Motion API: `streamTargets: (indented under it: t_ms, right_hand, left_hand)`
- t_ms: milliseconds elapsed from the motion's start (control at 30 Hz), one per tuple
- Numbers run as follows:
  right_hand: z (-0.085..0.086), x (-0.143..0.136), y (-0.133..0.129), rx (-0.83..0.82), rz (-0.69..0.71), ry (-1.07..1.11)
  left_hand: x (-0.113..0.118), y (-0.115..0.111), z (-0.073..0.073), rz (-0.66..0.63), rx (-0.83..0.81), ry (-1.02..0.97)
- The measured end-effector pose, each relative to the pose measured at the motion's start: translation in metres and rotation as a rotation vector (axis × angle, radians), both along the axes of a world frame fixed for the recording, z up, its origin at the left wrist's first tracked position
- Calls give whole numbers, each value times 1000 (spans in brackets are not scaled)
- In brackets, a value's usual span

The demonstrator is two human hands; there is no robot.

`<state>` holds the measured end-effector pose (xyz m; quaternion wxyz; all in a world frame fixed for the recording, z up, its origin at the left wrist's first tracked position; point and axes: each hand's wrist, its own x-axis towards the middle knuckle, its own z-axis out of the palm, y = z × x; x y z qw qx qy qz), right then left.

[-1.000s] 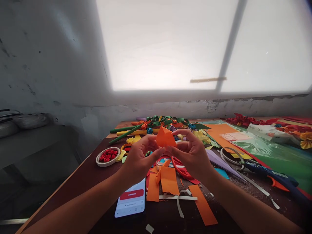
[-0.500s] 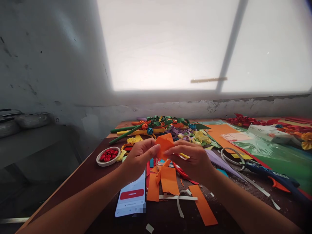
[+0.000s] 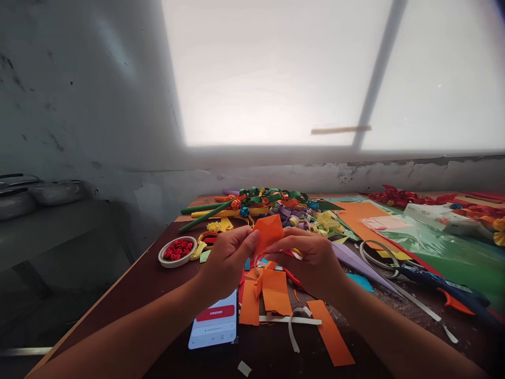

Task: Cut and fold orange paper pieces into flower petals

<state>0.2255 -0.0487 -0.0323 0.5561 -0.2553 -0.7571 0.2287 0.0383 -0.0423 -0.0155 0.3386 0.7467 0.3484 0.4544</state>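
Observation:
A small folded piece of orange paper (image 3: 269, 231) is held up between both hands above the table. The thumb and fingers of my left hand (image 3: 229, 259) pinch its left edge. My right hand (image 3: 311, 258) grips its lower right side with thumb and fingers. Below the hands lie cut orange paper pieces (image 3: 276, 292), overlapping white strips. A separate orange strip (image 3: 331, 332) lies at the lower right of these. Under my left wrist is a lit phone (image 3: 215, 326), partly covered.
A tape roll (image 3: 161, 258) holding red paper pieces sits at the left. Paper chains (image 3: 292, 217) and green rolled sticks (image 3: 209, 216) lie behind the hands. Blue-handled scissors (image 3: 442, 284), clear plastic and coloured sheets are at the right. Pots (image 3: 59, 193) stand on a far-left surface.
The view has shifted slightly. Both hands still hold the folded orange paper, with my right fingers placed slightly differently along its lower edge.

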Motion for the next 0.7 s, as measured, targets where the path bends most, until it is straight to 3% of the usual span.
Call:
streamTargets:
  t_ms: [300,700]
  right_hand:
    - [-3,-7,-4,-139,-105,123]
    - [-2,-11,-4,-457,83,390]
  left_hand:
    - [8,-5,-4,147,137,96]
    - [11,-9,-6,162,125,44]
